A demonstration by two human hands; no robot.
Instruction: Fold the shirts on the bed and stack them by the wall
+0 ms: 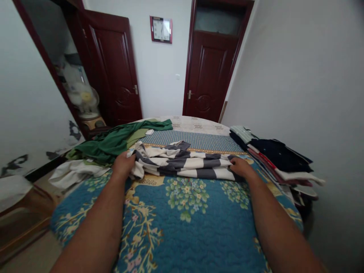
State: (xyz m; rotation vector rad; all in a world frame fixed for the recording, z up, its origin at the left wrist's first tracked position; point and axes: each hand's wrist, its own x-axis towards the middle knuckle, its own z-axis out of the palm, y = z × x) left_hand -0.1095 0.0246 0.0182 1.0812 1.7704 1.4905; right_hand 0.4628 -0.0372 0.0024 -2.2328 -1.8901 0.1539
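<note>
A grey-and-white striped garment (pixel 193 163) lies stretched sideways in loose folds across the middle of the table; its exact kind is not clear. My left hand (pixel 124 163) is closed on its left end, where the cloth is bunched. At the opposite end, my right hand (pixel 241 167) pinches the edge of the same garment. A darker grey part of it sticks out at the back. Beneath it spreads a blue floral quilted cover (pixel 216 223). Parts of my fingertips are hidden by the cloth.
Rumpled green clothing (pixel 110 142) and a white cloth (pixel 76 172) lie at the left edge. A stack of folded clothes (pixel 280 157) stands at the right, near the wall. A wooden chair (pixel 25 204) is at lower left. Two dark red doors (pixel 113 64) are beyond the table.
</note>
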